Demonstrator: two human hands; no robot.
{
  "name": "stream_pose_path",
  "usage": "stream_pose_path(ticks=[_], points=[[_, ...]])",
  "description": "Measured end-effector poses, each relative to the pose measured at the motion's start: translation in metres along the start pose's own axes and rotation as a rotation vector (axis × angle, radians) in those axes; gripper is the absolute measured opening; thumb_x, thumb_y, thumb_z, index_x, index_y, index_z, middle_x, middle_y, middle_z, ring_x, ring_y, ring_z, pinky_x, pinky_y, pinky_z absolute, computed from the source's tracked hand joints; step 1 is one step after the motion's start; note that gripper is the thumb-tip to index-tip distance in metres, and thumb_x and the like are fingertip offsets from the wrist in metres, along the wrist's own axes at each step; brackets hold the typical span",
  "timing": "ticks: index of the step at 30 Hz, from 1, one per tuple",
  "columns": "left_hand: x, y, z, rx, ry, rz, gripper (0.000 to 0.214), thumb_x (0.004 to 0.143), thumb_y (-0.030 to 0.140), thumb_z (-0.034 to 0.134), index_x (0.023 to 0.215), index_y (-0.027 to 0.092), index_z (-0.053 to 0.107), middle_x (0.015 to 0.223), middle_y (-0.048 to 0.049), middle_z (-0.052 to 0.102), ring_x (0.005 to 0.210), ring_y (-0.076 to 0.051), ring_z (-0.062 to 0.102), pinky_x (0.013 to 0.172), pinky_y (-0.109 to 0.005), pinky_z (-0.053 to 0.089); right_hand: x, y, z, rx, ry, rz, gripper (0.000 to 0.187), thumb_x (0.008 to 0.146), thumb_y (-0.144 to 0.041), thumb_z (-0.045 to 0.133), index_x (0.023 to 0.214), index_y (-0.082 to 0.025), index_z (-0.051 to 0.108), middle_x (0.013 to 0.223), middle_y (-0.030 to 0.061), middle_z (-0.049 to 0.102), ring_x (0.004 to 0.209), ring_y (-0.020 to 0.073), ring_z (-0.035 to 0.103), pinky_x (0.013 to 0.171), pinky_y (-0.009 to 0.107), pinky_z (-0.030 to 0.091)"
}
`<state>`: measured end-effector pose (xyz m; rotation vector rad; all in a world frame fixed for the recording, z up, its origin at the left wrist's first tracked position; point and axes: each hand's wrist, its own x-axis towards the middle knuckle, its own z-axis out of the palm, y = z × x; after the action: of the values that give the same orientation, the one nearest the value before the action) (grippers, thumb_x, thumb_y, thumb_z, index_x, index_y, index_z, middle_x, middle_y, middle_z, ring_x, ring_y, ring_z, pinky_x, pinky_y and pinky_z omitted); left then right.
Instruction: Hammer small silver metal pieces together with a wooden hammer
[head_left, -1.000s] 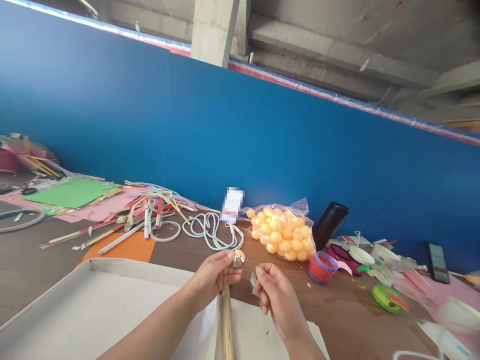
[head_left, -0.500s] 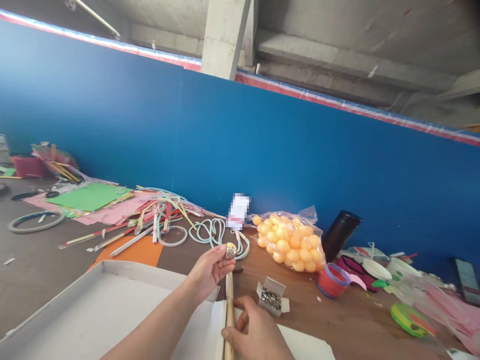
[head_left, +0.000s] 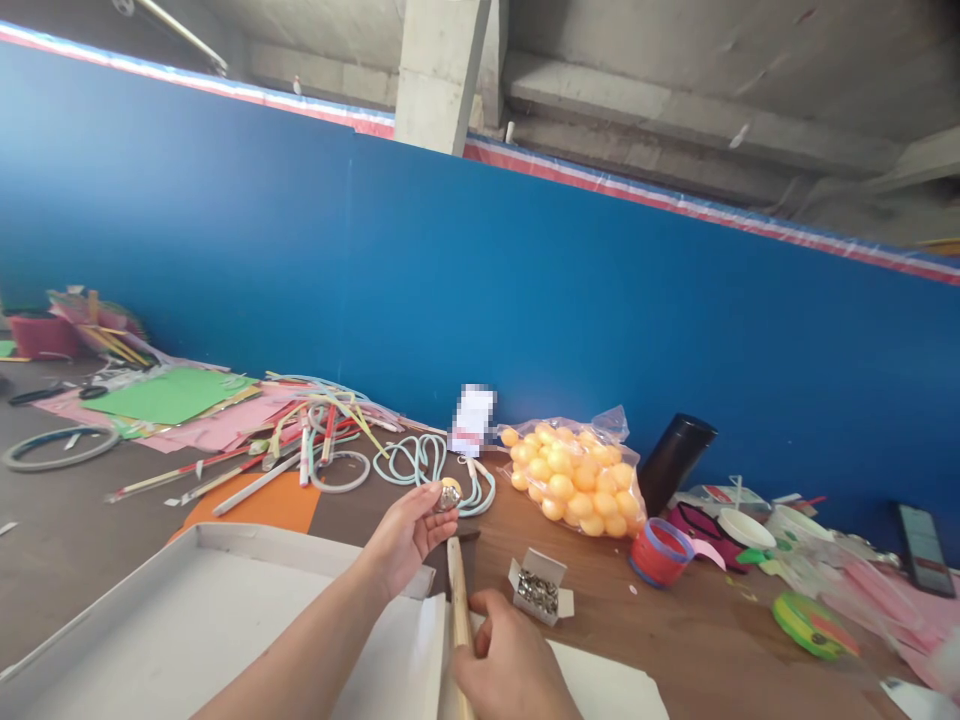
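My left hand (head_left: 411, 535) pinches a small shiny silver and gold metal piece (head_left: 449, 495) between thumb and fingertips, above the table; its exact kind is too small to tell. Lower right, my right hand (head_left: 511, 655) is closed around the wooden handle (head_left: 458, 585) of what looks like a hammer. Its thin dark head (head_left: 466, 536) lies at the far end, below my left hand. Beside my right hand stands an open small white box (head_left: 538, 592) full of little shiny metal pieces. A white tray-like cardboard lid (head_left: 225, 600) lies under my left forearm.
Behind are a bag of orange balls (head_left: 574, 475), a black bottle (head_left: 679, 460) and a red tape roll (head_left: 660, 552). Coiled pale blue cord (head_left: 412, 460), paper and sticks lie left. A green tape measure (head_left: 806, 625) and a phone (head_left: 922, 545) are at right. A blue partition (head_left: 450, 280) rises behind.
My right hand has closed further around the wooden handle, which now tilts slightly. My left hand still pinches the metal piece. The whole view has shifted a little.
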<state>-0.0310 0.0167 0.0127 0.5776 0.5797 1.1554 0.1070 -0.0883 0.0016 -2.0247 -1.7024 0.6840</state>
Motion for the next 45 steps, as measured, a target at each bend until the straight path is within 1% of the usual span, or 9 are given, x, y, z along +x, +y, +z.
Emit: stream_pose_path(ticks=[5,9,13,18,21,27,29,39,45], points=[[-0.001,0.001,0.001,-0.011,0.004,-0.010,0.012,0.079,0.020,0.058,0.088,0.012,0.057,0.080,-0.0081,0.066,0.068,-0.013,0.065,0.061,-0.022,0.054,0.011,0.015,0.007,0.221,-0.012,-0.018,0.026,0.066,-0.017,0.048,0.086,-0.023,0.063,0.063,-0.0001,0.063,0.061,0.0183,0.061,0.054,0.025,0.038],[-0.002,0.000,0.001,-0.017,0.013,-0.008,0.012,0.079,0.020,0.059,0.088,0.012,0.057,0.078,-0.0071,0.066,0.067,-0.014,0.065,0.060,-0.021,0.054,0.015,0.014,0.004,0.532,-0.152,0.101,0.023,0.067,-0.021,0.048,0.087,-0.019,0.059,0.067,0.0010,0.060,0.058,0.0167,0.060,0.046,0.023,0.042],[-0.002,0.000,0.001,-0.019,0.006,-0.005,0.012,0.079,0.020,0.059,0.088,0.012,0.057,0.078,-0.0071,0.066,0.066,-0.013,0.066,0.060,-0.021,0.054,0.015,0.008,-0.007,0.698,-0.241,0.206,0.025,0.068,-0.027,0.050,0.090,-0.018,0.055,0.074,0.0017,0.058,0.044,0.0098,0.050,0.031,0.018,0.033],[0.000,0.001,0.002,-0.027,0.007,-0.012,0.011,0.080,0.020,0.058,0.088,0.012,0.057,0.075,-0.0065,0.066,0.065,-0.013,0.065,0.058,-0.020,0.054,0.015,0.011,-0.015,0.974,-0.383,0.163,0.030,0.069,-0.026,0.048,0.095,-0.013,0.055,0.076,0.0046,0.060,0.041,0.0061,0.044,0.028,0.015,0.028],[0.000,0.002,0.002,-0.028,0.011,0.007,0.011,0.080,0.020,0.058,0.087,0.011,0.058,0.076,-0.0067,0.066,0.066,-0.013,0.065,0.060,-0.021,0.054,0.015,0.010,-0.014,0.943,-0.304,0.098,0.036,0.070,-0.024,0.049,0.104,-0.014,0.053,0.074,0.0024,0.059,0.038,0.0055,0.044,0.029,0.015,0.026],[0.004,-0.001,-0.002,-0.003,0.017,0.056,0.016,0.076,0.021,0.063,0.090,0.013,0.059,0.080,-0.0064,0.065,0.069,-0.013,0.065,0.062,-0.022,0.054,0.005,0.000,-0.016,0.876,0.109,-0.150,0.049,0.078,-0.030,0.050,0.125,-0.017,0.043,0.075,0.0021,0.060,0.044,0.0077,0.044,0.040,0.019,0.036],[0.006,-0.003,-0.004,0.007,0.030,0.073,0.020,0.075,0.021,0.065,0.092,0.013,0.059,0.080,-0.0065,0.065,0.069,-0.014,0.065,0.063,-0.023,0.055,0.000,-0.002,-0.017,0.864,0.181,-0.200,0.052,0.079,-0.036,0.051,0.128,-0.019,0.042,0.075,0.0019,0.059,0.046,0.0089,0.045,0.044,0.022,0.040],[0.009,-0.003,-0.004,0.061,0.079,0.157,0.025,0.075,0.019,0.065,0.098,0.014,0.058,0.087,-0.0077,0.064,0.072,-0.013,0.064,0.067,-0.024,0.054,-0.009,-0.002,-0.015,0.630,0.208,-0.325,0.052,0.081,-0.036,0.051,0.130,-0.018,0.044,0.078,0.0044,0.064,0.059,0.0144,0.055,0.051,0.022,0.045],[0.009,-0.003,-0.003,0.068,0.063,0.176,0.027,0.072,0.017,0.067,0.098,0.014,0.059,0.091,-0.0079,0.064,0.072,-0.014,0.065,0.068,-0.025,0.054,-0.006,-0.002,-0.014,0.595,0.211,-0.310,0.050,0.080,-0.033,0.050,0.128,-0.017,0.048,0.076,0.0043,0.065,0.057,0.0148,0.057,0.055,0.023,0.048]])
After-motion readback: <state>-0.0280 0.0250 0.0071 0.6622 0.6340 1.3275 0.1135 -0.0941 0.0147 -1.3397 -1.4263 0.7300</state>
